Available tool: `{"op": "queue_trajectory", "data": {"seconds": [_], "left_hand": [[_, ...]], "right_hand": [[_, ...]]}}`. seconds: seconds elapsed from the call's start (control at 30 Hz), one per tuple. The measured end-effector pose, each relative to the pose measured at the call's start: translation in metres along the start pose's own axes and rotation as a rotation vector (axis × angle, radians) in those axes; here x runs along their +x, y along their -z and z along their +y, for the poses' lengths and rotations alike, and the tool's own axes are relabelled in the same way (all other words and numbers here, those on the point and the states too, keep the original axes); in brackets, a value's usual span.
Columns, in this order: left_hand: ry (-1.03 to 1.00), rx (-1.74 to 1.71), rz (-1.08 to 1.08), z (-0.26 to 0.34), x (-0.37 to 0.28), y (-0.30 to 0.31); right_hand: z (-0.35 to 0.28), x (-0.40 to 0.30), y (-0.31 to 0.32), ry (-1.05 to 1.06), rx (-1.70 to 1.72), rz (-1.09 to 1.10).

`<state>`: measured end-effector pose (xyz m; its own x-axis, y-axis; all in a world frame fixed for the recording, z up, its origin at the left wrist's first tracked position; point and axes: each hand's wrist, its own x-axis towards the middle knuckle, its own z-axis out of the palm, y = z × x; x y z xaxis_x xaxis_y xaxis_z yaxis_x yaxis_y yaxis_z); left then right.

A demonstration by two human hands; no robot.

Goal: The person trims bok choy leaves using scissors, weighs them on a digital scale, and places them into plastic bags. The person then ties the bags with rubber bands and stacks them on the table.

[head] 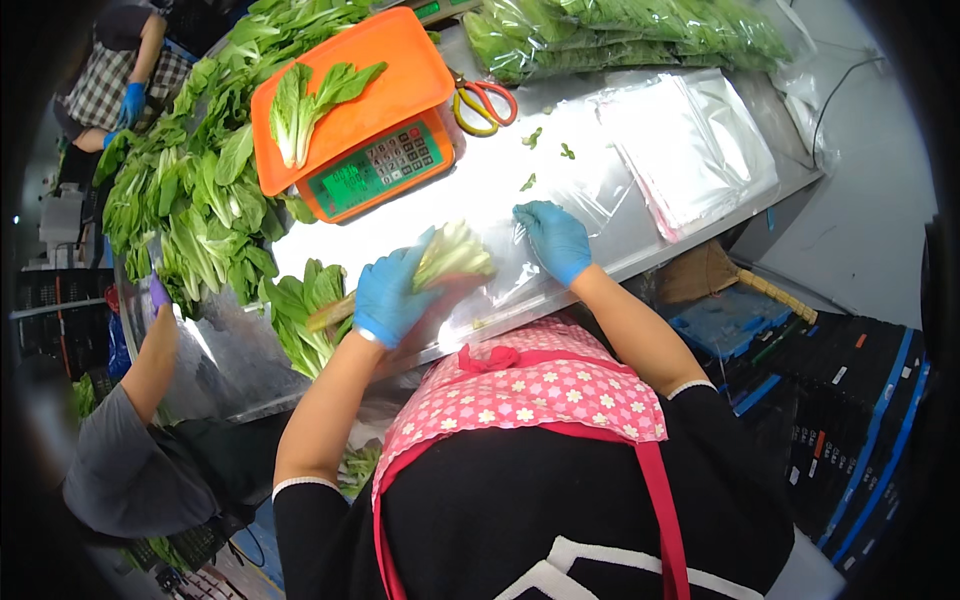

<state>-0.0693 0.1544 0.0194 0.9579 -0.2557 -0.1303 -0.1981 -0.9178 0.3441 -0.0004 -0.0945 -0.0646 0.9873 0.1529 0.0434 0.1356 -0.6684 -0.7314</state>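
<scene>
My left hand (394,292), in a blue glove, grips a bunch of leafy greens (454,255) near the table's front edge. The bunch is motion-blurred, with its pale end pointing right. My right hand (556,238), also gloved in blue, pinches the edge of a clear plastic bag (517,274). The film's outline is hard to follow against the glare. More loose greens (304,315) lie just left of my left hand. Beyond it stands an orange digital scale (375,161), with a few green stalks (304,112) on its tray.
Red-and-yellow-handled scissors (484,109) lie beside the scale. A stack of clear bags (690,150) is at the right, below packed greens (622,37). Heaped greens (202,202) cover the left side. A co-worker's purple-gloved hand (159,292) touches that heap; another person (124,82) stands farther off.
</scene>
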Motion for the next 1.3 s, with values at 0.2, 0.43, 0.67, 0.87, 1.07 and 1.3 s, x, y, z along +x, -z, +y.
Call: {"op": "queue_trajectory", "data": {"seconds": [0.2, 0.43, 0.67, 0.87, 1.07, 1.3], "left_hand": [[-0.195, 0.141, 0.175, 0.031, 0.023, 0.001], [-0.062, 0.365, -0.093, 0.070, 0.047, 0.025], [0.202, -0.198, -0.153, 0.030, 0.069, -0.010], [0.179, -0.622, -0.084, 0.025, 0.080, -0.026], [0.087, -0.890, 0.163, 0.042, 0.091, -0.002], [0.099, 0.041, 0.287, 0.086, 0.094, -0.027]], "right_hand": [[-0.015, 0.012, 0.031, 0.089, 0.191, 0.066], [-0.025, 0.021, 0.055, 0.307, 0.175, 0.081], [-0.049, 0.005, 0.074, 0.519, 0.182, 0.482], [-0.012, -0.044, 0.000, -0.354, 1.068, 0.162], [-0.031, -0.040, -0.021, -0.211, 0.473, -0.193], [-0.066, -0.076, 0.025, 0.054, 0.112, -0.467]]}}
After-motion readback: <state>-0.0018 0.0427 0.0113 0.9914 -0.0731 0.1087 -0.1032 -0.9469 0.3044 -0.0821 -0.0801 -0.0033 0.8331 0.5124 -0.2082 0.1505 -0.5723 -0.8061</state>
